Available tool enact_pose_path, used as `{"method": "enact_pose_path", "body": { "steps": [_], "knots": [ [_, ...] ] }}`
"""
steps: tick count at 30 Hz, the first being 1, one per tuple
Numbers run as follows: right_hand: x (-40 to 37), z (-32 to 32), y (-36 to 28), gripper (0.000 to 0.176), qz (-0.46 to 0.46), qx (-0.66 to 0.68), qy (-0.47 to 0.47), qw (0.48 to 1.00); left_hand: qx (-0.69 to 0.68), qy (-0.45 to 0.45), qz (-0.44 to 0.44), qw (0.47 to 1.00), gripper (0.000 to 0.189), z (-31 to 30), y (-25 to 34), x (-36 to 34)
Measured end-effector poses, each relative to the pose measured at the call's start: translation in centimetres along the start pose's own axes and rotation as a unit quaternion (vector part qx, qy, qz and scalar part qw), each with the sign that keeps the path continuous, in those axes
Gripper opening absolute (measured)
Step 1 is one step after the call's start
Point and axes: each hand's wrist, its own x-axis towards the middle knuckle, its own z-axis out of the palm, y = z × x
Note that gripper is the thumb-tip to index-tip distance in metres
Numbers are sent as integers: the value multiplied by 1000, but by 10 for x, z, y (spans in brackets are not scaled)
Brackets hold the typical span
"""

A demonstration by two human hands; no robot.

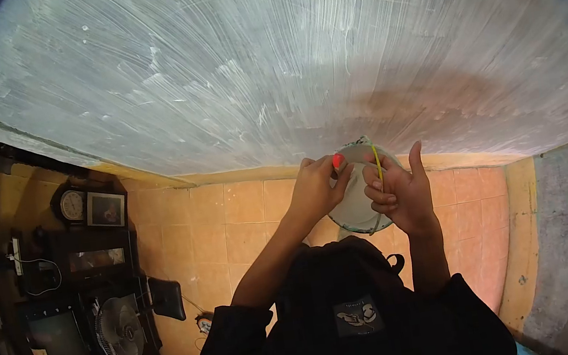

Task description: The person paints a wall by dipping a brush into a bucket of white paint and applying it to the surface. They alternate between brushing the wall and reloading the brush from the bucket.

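Nearest the camera is a black garment of soft matte cloth, with a small square printed patch at its middle and long sleeves pushed back from two bare forearms that rise side by side. The left hand is closed in a pinch: its fingers curl inward and the thumb, with a glossy red nail, presses against them at the upper rim of a round white fitting. The right hand is curled into a loose fist around a thin yellow-green wire, thumb standing straight up. The wire runs as a straight vertical line from the fitting's top edge down into that fist. The fitting is a smooth, shallow disc with a darker rim, held between the two hands at the height where ceiling meets wall; whether it touches the ceiling cannot be told. Above it spreads the ceiling, pale grey plaster scored with sweeping brush streaks and marked by a brown stain. Beyond, the wall is square peach-orange tile. Far left stand a round wall clock, a framed picture, a fan with a wire grille, and a dark television.
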Motion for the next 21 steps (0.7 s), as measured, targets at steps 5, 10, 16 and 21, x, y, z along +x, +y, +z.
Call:
{"method": "enact_pose_path", "body": {
  "steps": [5, 10, 16, 21],
  "knots": [
    [5, 0, 4, 79, 12, -1, -8, 1000, 14, 17, -3, 1000, 17, 1, -8, -5],
    [6, -4, 7, 75, 24, -2, -25, 999, 36, 30, -8, 999, 15, 2, -13, -12],
    [7, -4, 11, 72, 30, -6, -28, 999, 46, 34, -15, 998, 13, 4, -15, -18],
    [8, -6, 11, 71, 31, 0, -31, 999, 32, 67, -16, 997, 11, -2, -9, -19]
  ]
}}
